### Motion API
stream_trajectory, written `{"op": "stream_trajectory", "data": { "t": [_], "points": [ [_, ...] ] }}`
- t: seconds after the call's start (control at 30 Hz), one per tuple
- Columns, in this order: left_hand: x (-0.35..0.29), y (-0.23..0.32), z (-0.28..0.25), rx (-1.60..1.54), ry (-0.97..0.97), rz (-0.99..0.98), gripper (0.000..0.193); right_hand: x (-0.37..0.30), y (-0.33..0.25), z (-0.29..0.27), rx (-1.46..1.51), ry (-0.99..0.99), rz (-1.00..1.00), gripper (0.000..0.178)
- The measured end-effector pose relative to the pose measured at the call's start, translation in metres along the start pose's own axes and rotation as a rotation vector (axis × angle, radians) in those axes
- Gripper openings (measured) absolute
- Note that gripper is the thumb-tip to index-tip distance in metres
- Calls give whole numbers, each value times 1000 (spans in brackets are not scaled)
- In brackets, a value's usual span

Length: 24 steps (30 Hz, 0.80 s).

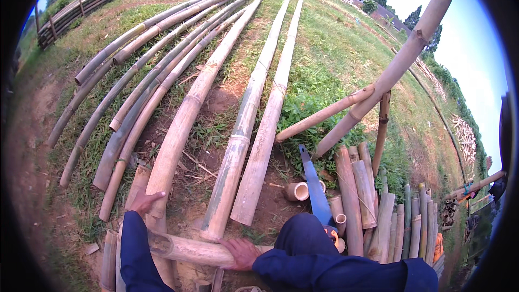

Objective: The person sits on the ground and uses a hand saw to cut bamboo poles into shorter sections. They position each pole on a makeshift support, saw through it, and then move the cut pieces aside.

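My left hand [145,203] is closed around the near end of a long, thick bamboo pole [186,113], its thumb lying across the top. Crosswise in front of me lies a short, thick bamboo length [189,250] with a cut opening at its left end. My right hand [240,253] grips this crosspiece from above, near its right part. Just beyond it are the near ends of two long bamboo poles, one greenish [232,157] and one pale [267,146]. Beside my bent knee [305,232] a handsaw [318,189] leans with its blue blade upward; its orange handle is partly hidden.
More long bamboo poles [135,75] fan out across the grass at left. Cut bamboo pieces [354,200] stand in a row at right. Slanting bamboo supports [389,70] rise behind them. Short cut bamboo [296,191] lies near the saw. Stacked poles [92,5] stand far left.
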<state>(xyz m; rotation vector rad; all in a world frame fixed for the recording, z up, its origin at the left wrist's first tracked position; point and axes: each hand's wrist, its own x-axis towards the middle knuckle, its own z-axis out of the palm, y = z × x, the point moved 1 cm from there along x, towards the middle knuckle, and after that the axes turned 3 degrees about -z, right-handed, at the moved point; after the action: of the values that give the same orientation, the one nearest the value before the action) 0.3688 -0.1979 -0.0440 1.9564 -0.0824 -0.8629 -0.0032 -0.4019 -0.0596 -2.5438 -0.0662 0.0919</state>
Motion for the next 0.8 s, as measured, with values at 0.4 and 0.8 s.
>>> {"op": "stream_trajectory", "data": {
  "t": [0.4, 0.8],
  "points": [
    [-86, 101, 87, -176, -334, 5, 61, 1, 14, -6, 80, -99, 69, 103],
    [-69, 74, 108, 81, -383, -54, 73, 8, 8, -9, 49, -83, 65, 103]
  ]
}}
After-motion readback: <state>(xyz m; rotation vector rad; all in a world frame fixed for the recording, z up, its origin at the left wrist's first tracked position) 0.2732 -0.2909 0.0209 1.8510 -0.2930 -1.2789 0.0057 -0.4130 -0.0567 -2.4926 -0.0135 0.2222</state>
